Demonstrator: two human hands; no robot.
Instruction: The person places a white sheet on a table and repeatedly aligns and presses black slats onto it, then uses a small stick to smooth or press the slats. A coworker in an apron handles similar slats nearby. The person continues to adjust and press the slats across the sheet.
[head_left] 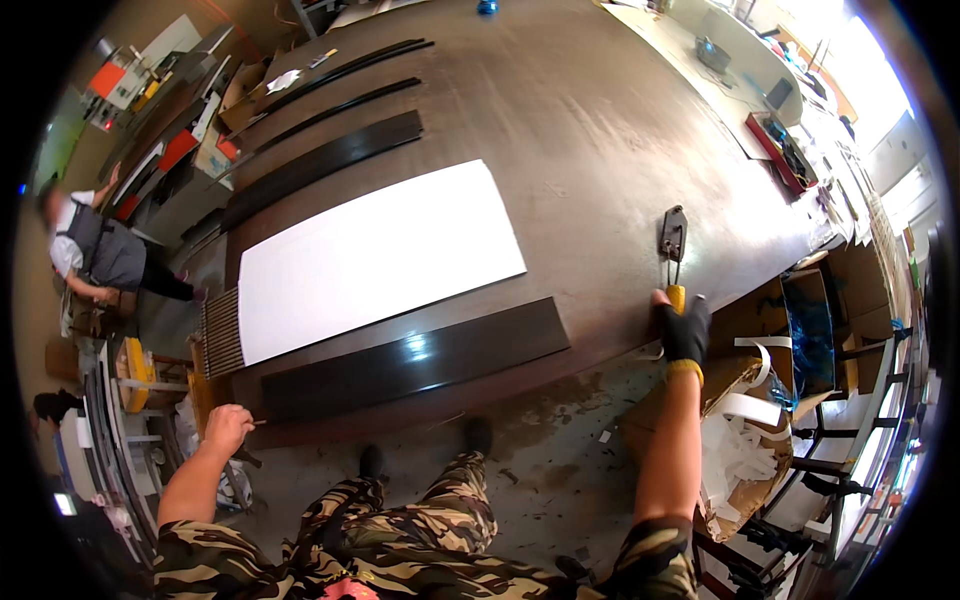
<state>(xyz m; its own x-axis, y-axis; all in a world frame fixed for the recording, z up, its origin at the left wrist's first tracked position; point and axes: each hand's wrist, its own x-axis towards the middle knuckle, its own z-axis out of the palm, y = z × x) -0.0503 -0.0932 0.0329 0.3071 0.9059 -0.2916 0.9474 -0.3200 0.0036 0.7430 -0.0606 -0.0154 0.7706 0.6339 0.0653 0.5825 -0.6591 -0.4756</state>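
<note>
My right hand (684,330), in a black fingerless glove, grips the yellow handle (677,297) of a tool whose dark flat metal head (674,236) rests on the table near its right front edge. Two thin rods join handle and head. My bare left hand (228,428) is closed at the table's left front corner. A thin, short piece pokes out from its fingers, too small to name. Between my hands a long dark strip (420,362) lies along the front edge. Behind it is a large white sheet (380,260), lying flat.
More dark strips (325,170) lie at the table's (600,130) far left. To the right stand cardboard boxes (735,450) with white scraps and a red tray (780,152) of tools. Another person (95,245) stands at the left. Slats (222,335) border the sheet's left end.
</note>
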